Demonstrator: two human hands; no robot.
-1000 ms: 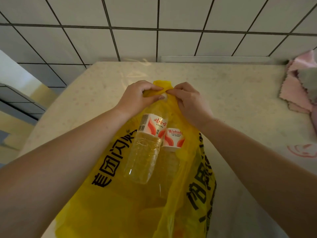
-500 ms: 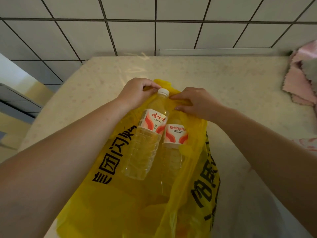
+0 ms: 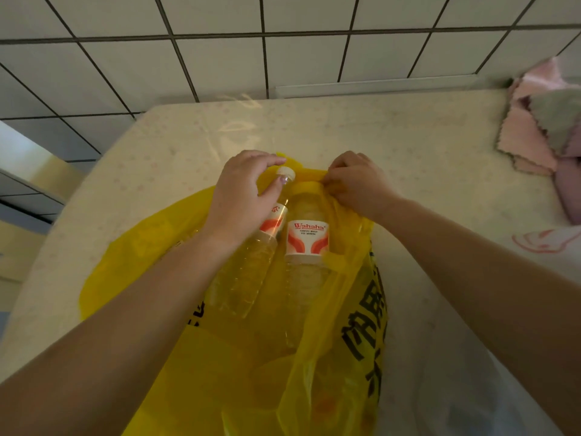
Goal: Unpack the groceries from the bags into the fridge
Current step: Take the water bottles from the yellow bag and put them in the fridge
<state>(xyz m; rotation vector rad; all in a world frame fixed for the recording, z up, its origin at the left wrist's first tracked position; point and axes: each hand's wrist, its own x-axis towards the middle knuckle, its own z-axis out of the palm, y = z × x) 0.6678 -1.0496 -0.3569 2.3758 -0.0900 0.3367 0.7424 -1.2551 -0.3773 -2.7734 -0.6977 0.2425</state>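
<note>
Bag: the yellow bag (image 3: pixel 151 256) with black characters lies nearest to me on the tabletop (image 3: pixel 424 146), its mouth toward the wall, its plastic spread flat to the left.
White bag: a pale, thin bag (image 3: pixel 471 398) lies just beside the yellow one, at my right forearm.
Bottles: two clear bottles lie side by side in the yellow bag, necks toward the wall. The left bottle (image 3: pixel 242 278) has its white cap out of the bag mouth. The right bottle (image 3: pixel 306 243) shows a red and white label that reads "Wahaha"; its top is covered by yellow plastic.
My left hand (image 3: pixel 242 196): it grips the neck of the left bottle, the fingers curled over it, the thumb just below the cap.
My right hand (image 3: pixel 358 184): it pinches the yellow plastic at the bag mouth, above the right bottle, with the fingers curled.
Cloths: pink and grey cloths (image 3: pixel 540 127) lie folded at the far right of the tabletop, well apart from the bags.
Wall: white tiles (image 3: pixel 220 64) with dark joints stand behind the tabletop.
</note>
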